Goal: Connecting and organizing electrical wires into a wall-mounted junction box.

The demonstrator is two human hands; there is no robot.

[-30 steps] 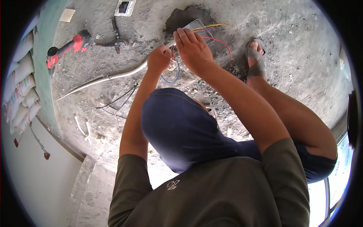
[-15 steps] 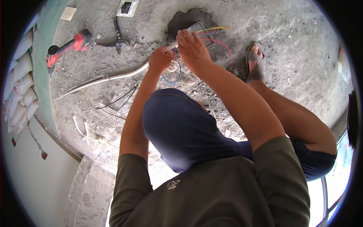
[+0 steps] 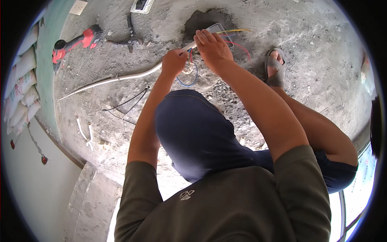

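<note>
A long white conduit (image 3: 133,76) runs along the rough floor and rises between my hands. My left hand (image 3: 174,63) is closed around it, thumb on top. Close by on the right, my right hand (image 3: 212,47) lies over the conduit's end, fingers together and curled over it; their tips are partly hidden. Beyond that hand, a grey box (image 3: 215,28) sits in a dark patch. Yellow wires (image 3: 238,30) and a red wire (image 3: 243,47) stick out past the box. A blue wire (image 3: 196,76) loops below my hands, beside short red wires.
At the left lie a red and black power tool (image 3: 78,43) and dark-handled pliers (image 3: 130,41). A white socket frame (image 3: 142,5) is at the top. Black cables (image 3: 127,105) come up nearer me. Stacked sacks (image 3: 26,82) stand far left. My sandalled foot (image 3: 275,66) is on the right.
The view has shifted slightly, so the floor and tools sit a little differently in it. Both hands keep nearly the same hold on the conduit.
</note>
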